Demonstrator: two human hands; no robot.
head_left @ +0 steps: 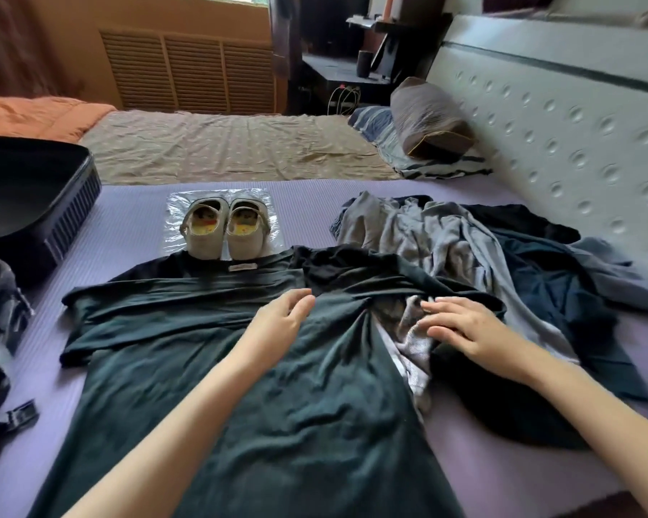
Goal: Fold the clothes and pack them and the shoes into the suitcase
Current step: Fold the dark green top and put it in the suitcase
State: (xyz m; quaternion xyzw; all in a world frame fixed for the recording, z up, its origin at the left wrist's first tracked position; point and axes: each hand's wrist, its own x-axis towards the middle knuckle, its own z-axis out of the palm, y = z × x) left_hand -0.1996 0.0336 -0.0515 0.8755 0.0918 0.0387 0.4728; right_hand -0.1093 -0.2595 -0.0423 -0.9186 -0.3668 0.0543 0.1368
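- Resting on the dark T-shirt (240, 386), your left hand (283, 317) lies loose, gripping nothing.
- Your right hand (461, 329) lies flat on the grey garment (412, 342) just right of it.

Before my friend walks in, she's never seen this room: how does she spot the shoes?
On the purple mat, look past the collar of the spread dark shirt. The shoes sit paired on a clear plastic sheet: pale grey, yellow insoles, the only footwear.

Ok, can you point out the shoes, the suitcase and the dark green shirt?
shoes (205, 245), head view, pale upper of one shoe.
suitcase (72, 214), head view, ribbed side wall.
dark green shirt (315, 405), head view, middle of its spread body.
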